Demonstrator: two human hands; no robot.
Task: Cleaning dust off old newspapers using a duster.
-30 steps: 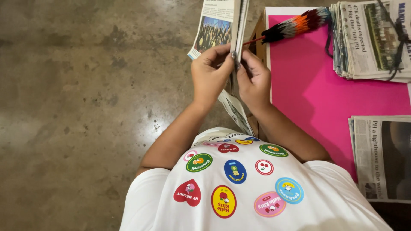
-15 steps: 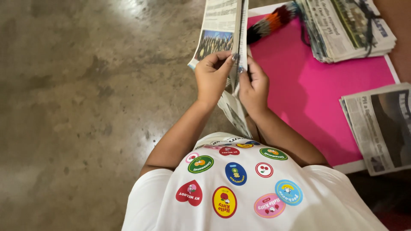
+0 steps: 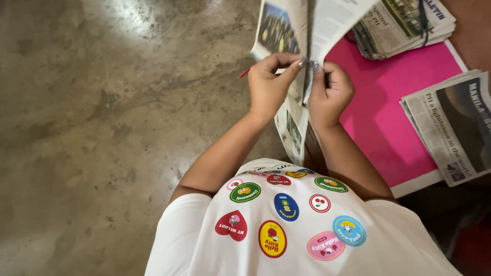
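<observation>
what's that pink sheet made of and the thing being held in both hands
Pink sheet: looks like matte card or thick paper, flat with a white edge. Held item: thin newsprint, a printed, folded newspaper, pinched by left hand and right hand.

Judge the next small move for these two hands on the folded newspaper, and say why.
Probably a short slide of both pinches along the fold to press the crease. The left hand and right hand each pinch the folded newspaper at the same spot with fingertips nearly meeting, the sheets standing on edge above the pink board while the lower part hangs loose.
</observation>
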